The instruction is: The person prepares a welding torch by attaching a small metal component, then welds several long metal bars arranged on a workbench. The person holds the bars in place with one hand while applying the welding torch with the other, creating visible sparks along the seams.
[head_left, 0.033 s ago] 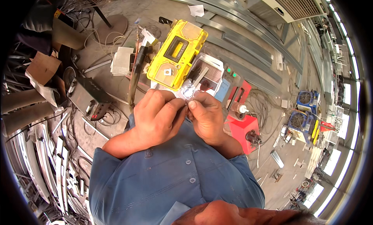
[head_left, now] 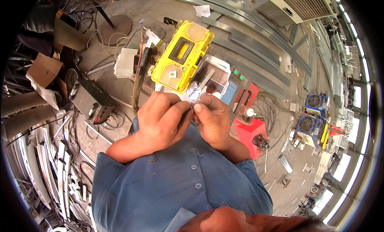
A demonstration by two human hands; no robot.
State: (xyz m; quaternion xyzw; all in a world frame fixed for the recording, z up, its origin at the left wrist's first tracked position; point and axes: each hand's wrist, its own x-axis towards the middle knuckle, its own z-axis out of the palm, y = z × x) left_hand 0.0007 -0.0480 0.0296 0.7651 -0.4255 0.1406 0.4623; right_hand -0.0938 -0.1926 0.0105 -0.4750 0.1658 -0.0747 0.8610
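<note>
Both my hands meet in front of my chest, with fingers pinched together at the edge of a small, shiny clear plastic bag (head_left: 194,92). My left hand (head_left: 163,119) is closed, its knuckles up, thumb and fingertips tucked in toward the right hand. Thumb against curled fingers, my right hand (head_left: 213,122) grips the bag's near edge. What lies inside the bag is too small to tell. Just beyond the hands is a yellow toolbox (head_left: 159,68) with a clear lid panel. Beside it stands an open white plastic bin (head_left: 224,64) with a flat strip lying across it.
A red metal box (head_left: 250,136) and a grey machine with green lights (head_left: 239,74) stand to the right. Left are a welding torch (head_left: 149,52), cardboard pieces (head_left: 125,63) and a dark machine (head_left: 91,98). Long metal profiles (head_left: 256,52) lie farther off; metal offcuts (head_left: 60,172) are heaped left.
</note>
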